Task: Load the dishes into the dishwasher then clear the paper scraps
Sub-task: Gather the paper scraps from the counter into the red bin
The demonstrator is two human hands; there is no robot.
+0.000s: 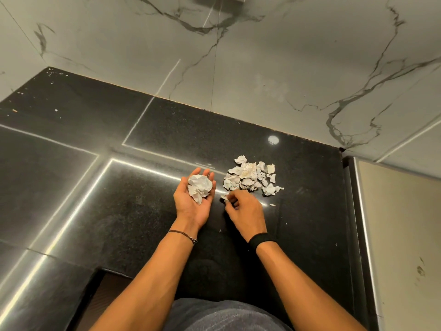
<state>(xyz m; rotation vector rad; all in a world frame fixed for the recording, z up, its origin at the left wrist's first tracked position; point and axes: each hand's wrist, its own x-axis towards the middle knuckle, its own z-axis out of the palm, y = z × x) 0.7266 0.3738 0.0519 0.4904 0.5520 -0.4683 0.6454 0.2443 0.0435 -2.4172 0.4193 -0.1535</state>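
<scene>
In the upturned left hand (193, 204), fingers loosely spread, a crumpled paper wad (200, 188) is cradled. One small scrap (224, 197) is pinched by the right hand (244, 212) at the near edge of the scrap pile (251, 176), spread on the black countertop (143, 211).

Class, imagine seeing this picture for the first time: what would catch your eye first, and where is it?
The white pile of paper scraps stands out against the glossy black countertop. It lies just beyond the right hand, which pinches a small scrap at the pile's near edge. Beside it, the left hand lies palm up, cradling a crumpled paper ball.
</scene>
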